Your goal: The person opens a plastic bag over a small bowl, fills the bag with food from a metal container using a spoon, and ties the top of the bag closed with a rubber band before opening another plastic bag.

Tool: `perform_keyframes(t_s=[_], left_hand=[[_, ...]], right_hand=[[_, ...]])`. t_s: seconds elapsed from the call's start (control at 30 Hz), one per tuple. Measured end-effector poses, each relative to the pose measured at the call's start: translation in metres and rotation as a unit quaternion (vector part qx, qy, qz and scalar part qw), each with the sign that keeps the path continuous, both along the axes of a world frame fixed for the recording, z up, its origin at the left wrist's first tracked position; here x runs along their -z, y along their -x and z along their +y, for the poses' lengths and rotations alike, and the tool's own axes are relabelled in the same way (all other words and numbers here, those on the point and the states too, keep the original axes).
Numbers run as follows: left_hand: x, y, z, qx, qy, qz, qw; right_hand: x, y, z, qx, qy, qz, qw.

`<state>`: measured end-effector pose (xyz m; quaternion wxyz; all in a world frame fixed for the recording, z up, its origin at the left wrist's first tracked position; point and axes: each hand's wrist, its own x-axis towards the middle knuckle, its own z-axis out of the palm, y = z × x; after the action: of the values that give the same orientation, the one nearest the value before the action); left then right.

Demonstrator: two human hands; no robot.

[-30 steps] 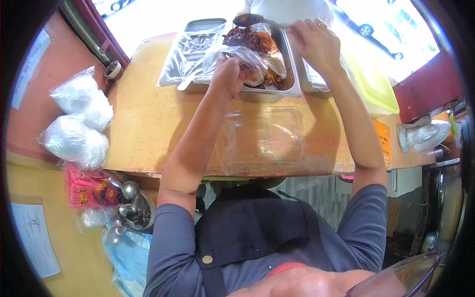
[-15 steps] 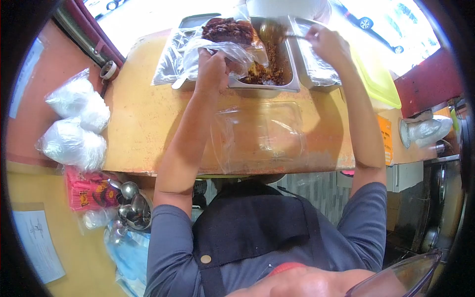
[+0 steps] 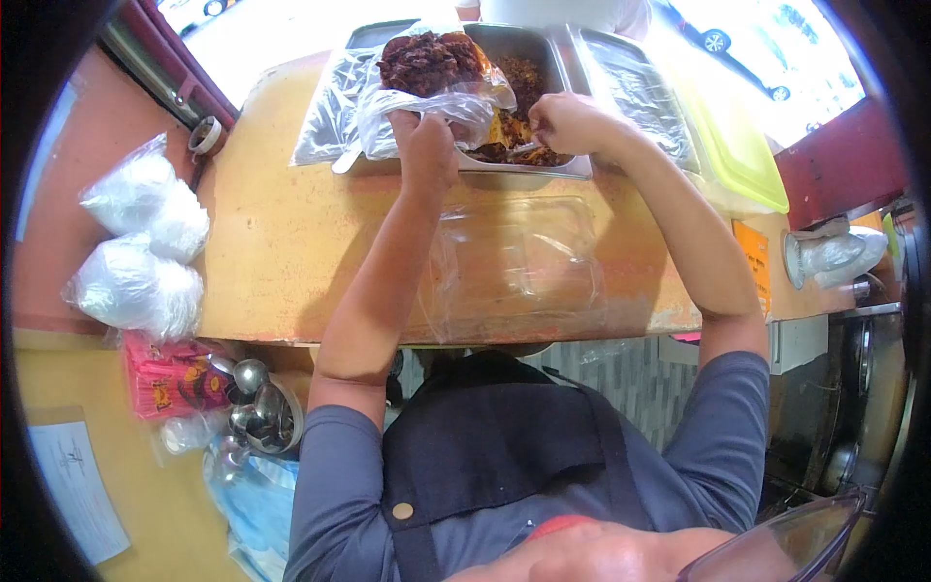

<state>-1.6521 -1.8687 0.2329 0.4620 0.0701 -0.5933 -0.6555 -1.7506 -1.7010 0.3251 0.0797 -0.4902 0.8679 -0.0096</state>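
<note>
My left hand (image 3: 427, 144) is closed on the bunched edge of a thin clear plastic bag (image 3: 388, 112) at the tray's left side. Dark reddish-brown food (image 3: 432, 63) is piled at the bag, right above my fingers. My right hand (image 3: 570, 124) is closed on the handle of a spoon (image 3: 526, 150), whose bowl is down in the food and mostly hidden. That food (image 3: 524, 82), brown and crumbly with yellowish bits, lies in a deep metal tray (image 3: 553, 167) on the counter.
Plastic-covered metal containers (image 3: 325, 121) (image 3: 635, 97) flank the tray. A yellow-green lid (image 3: 732, 145) lies at right. Nearer me, a clear plastic lid or box (image 3: 524, 252) rests on the counter (image 3: 281, 233). Stuffed plastic bags (image 3: 136, 281) and a utensil holder (image 3: 267, 417) are at left.
My right hand has come down and left, bringing the spoon from above the tray's far end into the food near its front. My left hand still grips the bag, shifted slightly.
</note>
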Motion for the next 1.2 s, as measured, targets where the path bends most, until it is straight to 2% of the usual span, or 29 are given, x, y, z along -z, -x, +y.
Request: perform_keyframes(t_s=[0.03,0.1,0.13,0.27,0.37,0.43,0.5,0.53,0.7,0.8,0.9,0.93,1.03,1.13,1.2], left_hand=[[-0.014,-0.003,0.008,0.043,-0.122,0.003,0.992],[-0.031,-0.010,0.014,0.097,-0.251,0.007,0.963],[-0.036,-0.013,0.015,0.109,-0.261,0.009,0.959],[-0.037,-0.012,0.004,0.130,-0.232,0.010,0.964],[-0.049,-0.012,0.002,0.156,-0.282,0.086,0.943],[-0.053,-0.012,-0.005,0.141,-0.198,0.064,0.968],[-0.064,-0.015,-0.007,0.153,-0.265,0.083,0.949],[-0.064,-0.014,-0.009,0.143,-0.263,0.088,0.950],[-0.041,-0.015,-0.021,0.107,-0.163,0.038,0.980],[-0.051,-0.023,-0.016,0.127,-0.214,0.014,0.969],[-0.046,-0.022,-0.014,0.194,-0.260,-0.004,0.946],[-0.042,-0.018,-0.014,0.220,-0.268,-0.010,0.938],[-0.043,-0.015,0.000,0.233,-0.277,-0.038,0.931],[-0.053,-0.017,0.009,0.255,-0.292,-0.050,0.921],[-0.059,-0.019,0.012,0.281,-0.276,-0.058,0.917]], right_hand=[[0.003,0.006,0.002,0.007,0.007,-0.032,0.999],[-0.003,0.017,0.008,0.039,0.000,-0.116,0.993],[-0.008,0.020,0.012,0.054,-0.004,-0.156,0.986],[-0.016,0.024,0.024,0.093,0.023,-0.171,0.981],[-0.004,0.037,0.036,0.121,0.079,-0.214,0.966],[0.000,0.045,0.044,0.133,0.120,-0.262,0.948],[0.002,0.050,0.050,0.129,0.148,-0.258,0.946],[0.001,0.051,0.053,0.127,0.163,-0.255,0.945],[-0.023,0.059,0.073,0.156,0.185,-0.171,0.955],[-0.063,0.048,0.075,0.162,0.195,-0.152,0.955],[-0.077,0.048,0.067,0.120,0.265,-0.082,0.953],[-0.083,0.043,0.061,0.105,0.277,-0.111,0.948],[-0.072,0.036,0.038,0.052,0.327,-0.017,0.943],[-0.062,0.010,0.019,0.134,0.293,0.112,0.940],[-0.050,-0.004,0.017,0.068,0.266,0.272,0.922]])
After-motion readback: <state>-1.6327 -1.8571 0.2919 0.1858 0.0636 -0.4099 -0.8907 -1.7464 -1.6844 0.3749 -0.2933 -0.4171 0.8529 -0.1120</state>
